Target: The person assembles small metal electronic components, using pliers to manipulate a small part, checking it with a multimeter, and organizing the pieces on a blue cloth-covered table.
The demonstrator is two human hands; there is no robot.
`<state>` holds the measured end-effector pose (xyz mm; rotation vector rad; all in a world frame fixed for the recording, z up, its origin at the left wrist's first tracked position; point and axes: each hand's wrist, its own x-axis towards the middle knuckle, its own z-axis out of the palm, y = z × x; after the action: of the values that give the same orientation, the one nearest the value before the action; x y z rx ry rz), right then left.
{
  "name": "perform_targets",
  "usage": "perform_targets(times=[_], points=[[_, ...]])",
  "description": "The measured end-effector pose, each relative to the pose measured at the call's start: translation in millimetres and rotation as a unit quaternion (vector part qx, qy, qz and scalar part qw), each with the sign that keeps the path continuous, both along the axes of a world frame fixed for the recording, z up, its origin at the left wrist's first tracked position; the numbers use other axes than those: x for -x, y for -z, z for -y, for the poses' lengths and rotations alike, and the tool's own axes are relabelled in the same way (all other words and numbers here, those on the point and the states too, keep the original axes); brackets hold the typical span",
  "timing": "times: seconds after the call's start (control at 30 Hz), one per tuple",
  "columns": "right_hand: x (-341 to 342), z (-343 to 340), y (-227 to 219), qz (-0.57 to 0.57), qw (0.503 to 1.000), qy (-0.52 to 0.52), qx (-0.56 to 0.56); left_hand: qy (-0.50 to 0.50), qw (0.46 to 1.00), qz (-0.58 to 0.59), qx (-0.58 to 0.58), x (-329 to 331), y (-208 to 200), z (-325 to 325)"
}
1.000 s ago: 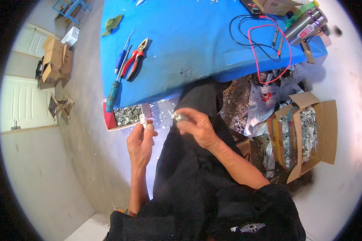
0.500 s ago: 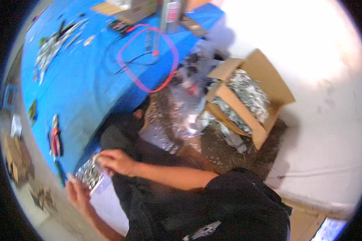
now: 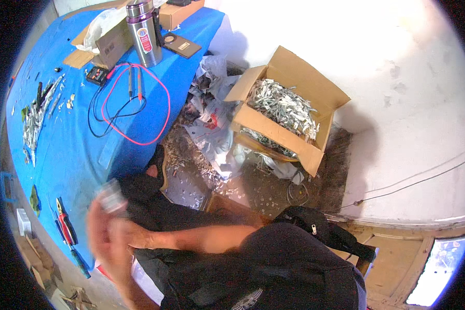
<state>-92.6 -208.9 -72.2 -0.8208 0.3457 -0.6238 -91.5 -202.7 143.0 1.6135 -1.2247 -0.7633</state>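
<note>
By the near edge of the blue-covered table point(image 3: 72, 150), the person's left hand point(image 3: 102, 235) and right hand point(image 3: 130, 233) are close together, the right overlapping the left. A pale piece point(image 3: 111, 197) shows at the fingers, beside the dark trouser leg point(image 3: 152, 199). Both hands are badly blurred, so I can't tell how far either is closed or which has hold of the piece, though it looks nearer the left one's fingertips. Just left of them on the table lie red-handled pliers point(image 3: 66, 227) and a teal-handled screwdriver point(image 3: 79, 263). Farther up stands a steel flask point(image 3: 145, 44), near looped red and black leads.
</note>
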Motion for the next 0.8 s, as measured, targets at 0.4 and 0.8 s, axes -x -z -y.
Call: perform_targets(times=[0.4, 0.8], points=[[22.6, 7.3, -33.6, -0.039, 0.993, -0.069, -0.091, -0.148, 0.984, 0.079, -0.059, -58.7, 45.6, -52.0], [62.6, 22.6, -49.0, -0.094, 0.99, -0.08, -0.063, -0.346, 0.904, 0.243, -0.058, -132.9, 64.0, -132.2]])
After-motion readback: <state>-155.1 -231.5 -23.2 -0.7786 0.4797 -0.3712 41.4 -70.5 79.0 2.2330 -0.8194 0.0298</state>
